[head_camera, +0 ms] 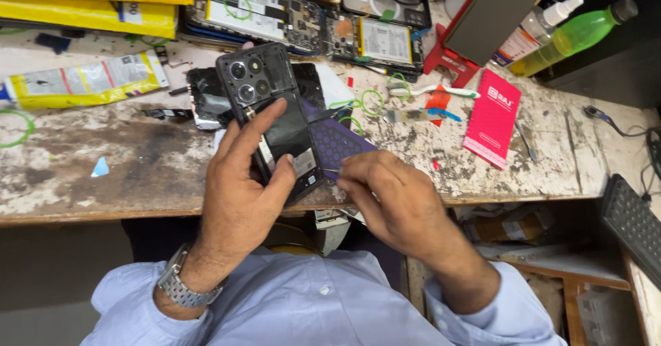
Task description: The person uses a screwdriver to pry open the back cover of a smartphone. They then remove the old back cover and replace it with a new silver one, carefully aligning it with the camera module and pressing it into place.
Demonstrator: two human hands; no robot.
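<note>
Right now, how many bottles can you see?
2: a clear spray bottle and a green bottle, side by side at the bench's far right corner. Others may be hidden.

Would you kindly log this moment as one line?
left hand: holds opened phone | right hand: thin tool at phone edge | worn workbench

phone repair workshop | scarred workbench [138, 160] | opened phones [323, 29] | tweezers [527, 143]

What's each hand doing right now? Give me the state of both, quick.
Left hand: closed around an opened black phone, holding it up, back side showing.
Right hand: fingers pinched on a thin tool at the phone's lower edge.
</note>
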